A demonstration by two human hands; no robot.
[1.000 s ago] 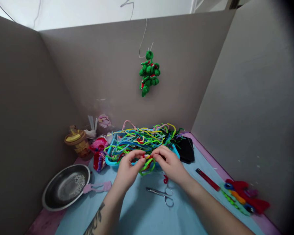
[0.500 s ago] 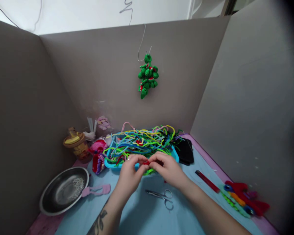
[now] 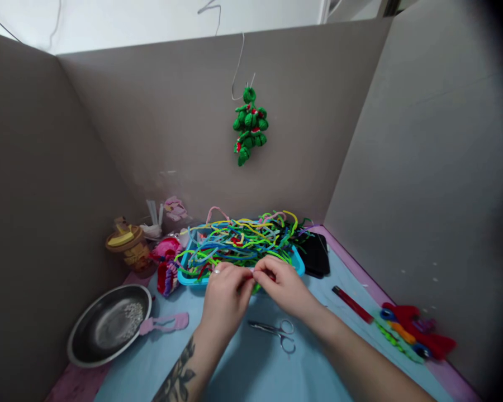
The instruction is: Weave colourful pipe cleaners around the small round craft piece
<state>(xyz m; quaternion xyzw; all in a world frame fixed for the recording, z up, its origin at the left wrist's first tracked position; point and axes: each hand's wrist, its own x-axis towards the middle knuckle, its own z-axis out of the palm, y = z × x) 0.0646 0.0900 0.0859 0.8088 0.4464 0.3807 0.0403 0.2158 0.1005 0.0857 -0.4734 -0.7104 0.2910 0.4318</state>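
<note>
My left hand (image 3: 228, 293) and my right hand (image 3: 281, 282) meet at the fingertips in front of the blue tray (image 3: 188, 282). Both pinch a small red pipe cleaner piece (image 3: 272, 276), mostly hidden by the fingers. A bit of bright green pipe cleaner (image 3: 256, 288) shows just below the fingertips; whether it is joined to the red piece I cannot tell. Heaped in the tray behind are many coloured pipe cleaners (image 3: 238, 241). Small metal scissors (image 3: 272, 330) lie on the blue cloth below my hands.
A metal bowl (image 3: 109, 329) with small white bits stands at left, a pink strip (image 3: 167, 322) by its rim. Behind it is a brown pot (image 3: 136, 254). At right lie a dark red bar (image 3: 352, 304) and a red plush-like figure (image 3: 419, 329). A green ornament (image 3: 250, 128) hangs on the back panel.
My fingertips have closed more tightly over the red piece, so less of it shows. The left hand has turned with its back more toward me. The whole view has shifted slightly.
</note>
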